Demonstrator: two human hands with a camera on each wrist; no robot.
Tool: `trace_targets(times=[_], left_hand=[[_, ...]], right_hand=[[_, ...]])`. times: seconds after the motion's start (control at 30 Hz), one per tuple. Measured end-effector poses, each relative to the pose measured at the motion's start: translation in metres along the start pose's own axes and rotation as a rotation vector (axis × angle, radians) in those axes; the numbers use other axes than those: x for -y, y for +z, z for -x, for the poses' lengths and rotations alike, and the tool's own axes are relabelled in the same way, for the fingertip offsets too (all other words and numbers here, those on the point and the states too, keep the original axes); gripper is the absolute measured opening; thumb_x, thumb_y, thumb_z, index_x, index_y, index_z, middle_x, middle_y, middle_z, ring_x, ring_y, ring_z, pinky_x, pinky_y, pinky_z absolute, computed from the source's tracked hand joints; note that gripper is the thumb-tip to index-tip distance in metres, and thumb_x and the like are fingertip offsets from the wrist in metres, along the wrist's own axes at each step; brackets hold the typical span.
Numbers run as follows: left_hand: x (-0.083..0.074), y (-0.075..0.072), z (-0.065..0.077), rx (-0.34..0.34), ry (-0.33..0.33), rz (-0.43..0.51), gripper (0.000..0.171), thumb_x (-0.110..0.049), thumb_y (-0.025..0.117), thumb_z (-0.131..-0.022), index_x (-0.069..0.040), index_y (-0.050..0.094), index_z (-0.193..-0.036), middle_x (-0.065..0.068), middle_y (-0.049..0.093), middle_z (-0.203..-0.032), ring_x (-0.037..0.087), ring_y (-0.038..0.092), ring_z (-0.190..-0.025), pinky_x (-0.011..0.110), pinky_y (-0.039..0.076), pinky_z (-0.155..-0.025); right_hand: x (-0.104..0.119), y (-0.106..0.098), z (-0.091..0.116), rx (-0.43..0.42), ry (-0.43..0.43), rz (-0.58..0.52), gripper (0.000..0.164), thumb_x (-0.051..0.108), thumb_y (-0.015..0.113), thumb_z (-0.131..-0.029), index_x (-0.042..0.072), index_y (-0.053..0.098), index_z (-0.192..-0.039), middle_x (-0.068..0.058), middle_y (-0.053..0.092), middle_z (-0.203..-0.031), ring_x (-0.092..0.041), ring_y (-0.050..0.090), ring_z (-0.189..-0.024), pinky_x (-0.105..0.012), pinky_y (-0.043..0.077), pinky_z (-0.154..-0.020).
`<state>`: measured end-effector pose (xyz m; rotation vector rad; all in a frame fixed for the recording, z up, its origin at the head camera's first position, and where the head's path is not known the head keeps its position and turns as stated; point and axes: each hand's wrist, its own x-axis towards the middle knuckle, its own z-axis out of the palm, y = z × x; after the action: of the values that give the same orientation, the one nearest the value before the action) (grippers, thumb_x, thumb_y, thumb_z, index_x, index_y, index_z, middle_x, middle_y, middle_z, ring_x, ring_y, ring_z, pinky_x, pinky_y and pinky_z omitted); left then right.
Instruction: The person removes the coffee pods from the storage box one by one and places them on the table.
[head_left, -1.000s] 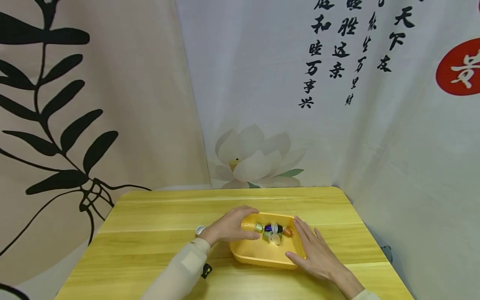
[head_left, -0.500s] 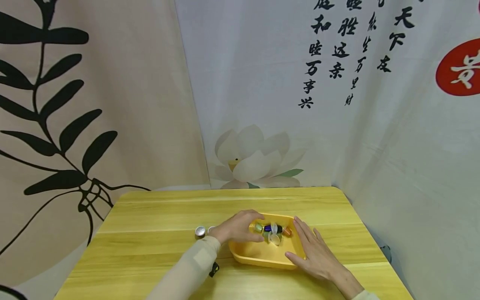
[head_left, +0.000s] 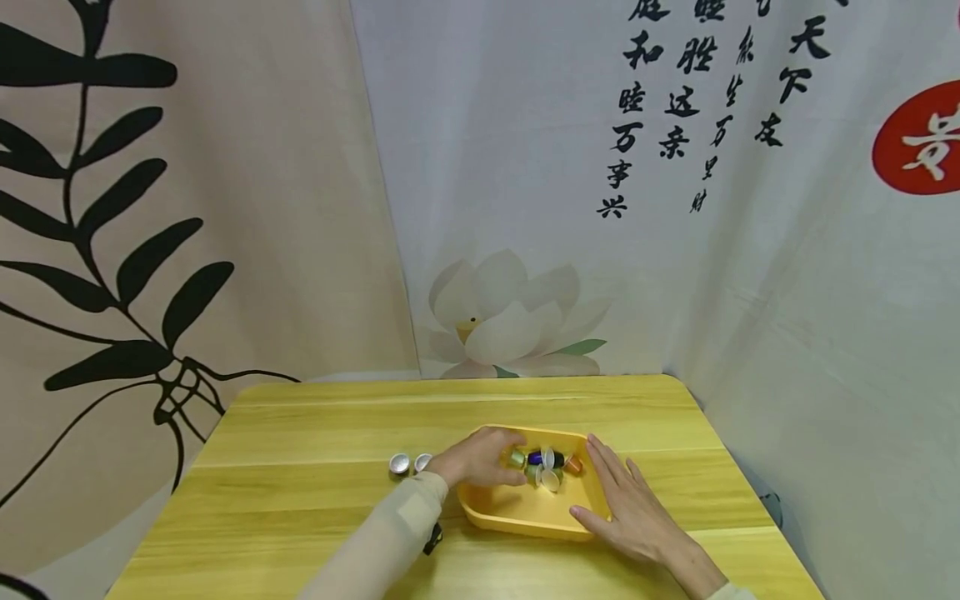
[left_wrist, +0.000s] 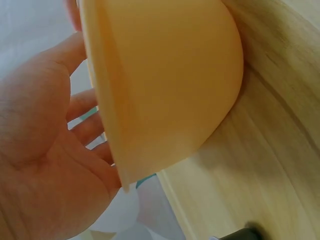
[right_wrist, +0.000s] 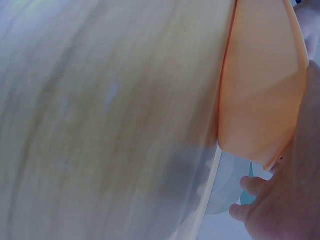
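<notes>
A yellow plastic tray [head_left: 517, 523] stands on the wooden table, with several small coffee capsules [head_left: 546, 469] in green, blue, black and orange lying in a cluster inside. My left hand [head_left: 486, 461] reaches over the left rim, thumb and fingers spread apart, close to the green capsule [head_left: 517, 457]. In the left wrist view the tray wall [left_wrist: 170, 85] hides part of that hand's fingers. Along the right rim lies my right hand [head_left: 630, 504], its fingers straight and thumb held apart. The tray's outer side [right_wrist: 262, 75] shows in the right wrist view.
Two capsules with silvery lids, one at the left [head_left: 399, 464] and one beside it [head_left: 422, 462], stand on the table left of the tray. A small black object [head_left: 432, 539] shows beside the left forearm. Printed curtains [head_left: 517, 192] hang behind the table [head_left: 300, 467].
My left hand and forearm have shifted a little to the right, uncovering the two silvery-lidded capsules. The right hand, the tray and the cluster stay nearly as they were.
</notes>
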<state>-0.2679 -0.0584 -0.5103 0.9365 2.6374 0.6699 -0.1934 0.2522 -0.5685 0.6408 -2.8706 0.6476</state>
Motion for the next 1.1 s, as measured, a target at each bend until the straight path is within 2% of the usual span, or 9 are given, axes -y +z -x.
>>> trace_targets(times=[0.17, 0.33, 0.43, 0.6, 0.73, 1.1], left_hand=[[0.000, 0.005, -0.003, -0.018, 0.016, -0.088, 0.060, -0.034, 0.087, -0.102, -0.007, 0.068, -0.152, 0.007, 0.072, -0.155, 0.028, 0.067, -0.146, 0.042, 0.056, -0.125], [0.001, 0.008, -0.005, -0.050, 0.047, -0.151, 0.044, -0.027, 0.091, -0.098, -0.008, 0.078, -0.135, 0.003, 0.083, -0.127, 0.017, 0.076, -0.116, 0.031, 0.063, -0.104], [0.002, 0.011, -0.007, -0.081, 0.054, -0.178, 0.036, -0.026, 0.092, -0.096, -0.009, 0.081, -0.126, 0.000, 0.083, -0.113, 0.010, 0.072, -0.100, 0.027, 0.062, -0.093], [0.004, 0.016, -0.010, -0.125, 0.054, -0.211, 0.021, -0.023, 0.092, -0.094, -0.012, 0.081, -0.107, -0.005, 0.075, -0.092, 0.006, 0.055, -0.079, 0.024, 0.052, -0.076], [0.005, 0.020, -0.011, -0.144, 0.053, -0.221, 0.016, -0.021, 0.092, -0.092, -0.013, 0.080, -0.098, -0.007, 0.070, -0.084, 0.005, 0.050, -0.074, 0.023, 0.046, -0.071], [0.005, 0.020, -0.010, -0.157, 0.064, -0.224, 0.015, -0.014, 0.094, -0.090, -0.013, 0.079, -0.093, -0.008, 0.067, -0.081, 0.004, 0.049, -0.072, 0.020, 0.043, -0.069]], right_hand=[[0.001, -0.001, 0.000, 0.000, 0.000, 0.002, 0.101, 0.059, 0.070, -0.107, 0.009, 0.022, -0.181, -0.012, 0.025, -0.189, -0.042, 0.037, -0.170, -0.083, 0.029, -0.131], [0.002, -0.001, 0.000, 0.002, 0.000, 0.006, 0.101, 0.059, 0.070, -0.107, 0.009, 0.023, -0.181, -0.013, 0.026, -0.189, -0.043, 0.039, -0.169, -0.083, 0.030, -0.130], [0.002, -0.001, 0.000, 0.004, 0.001, 0.007, 0.101, 0.060, 0.070, -0.107, 0.009, 0.023, -0.181, -0.013, 0.027, -0.189, -0.042, 0.040, -0.169, -0.083, 0.030, -0.130], [0.002, 0.001, 0.000, 0.005, 0.003, 0.006, 0.101, 0.061, 0.069, -0.107, 0.010, 0.023, -0.181, -0.013, 0.026, -0.189, -0.042, 0.039, -0.169, -0.083, 0.030, -0.130], [0.002, 0.001, 0.000, 0.006, 0.003, 0.002, 0.101, 0.060, 0.070, -0.107, 0.009, 0.023, -0.181, -0.010, 0.024, -0.190, -0.042, 0.039, -0.170, -0.082, 0.029, -0.131], [0.002, 0.001, 0.000, 0.008, 0.003, 0.010, 0.101, 0.060, 0.071, -0.107, 0.009, 0.024, -0.180, -0.013, 0.026, -0.189, -0.042, 0.039, -0.169, -0.083, 0.029, -0.131]])
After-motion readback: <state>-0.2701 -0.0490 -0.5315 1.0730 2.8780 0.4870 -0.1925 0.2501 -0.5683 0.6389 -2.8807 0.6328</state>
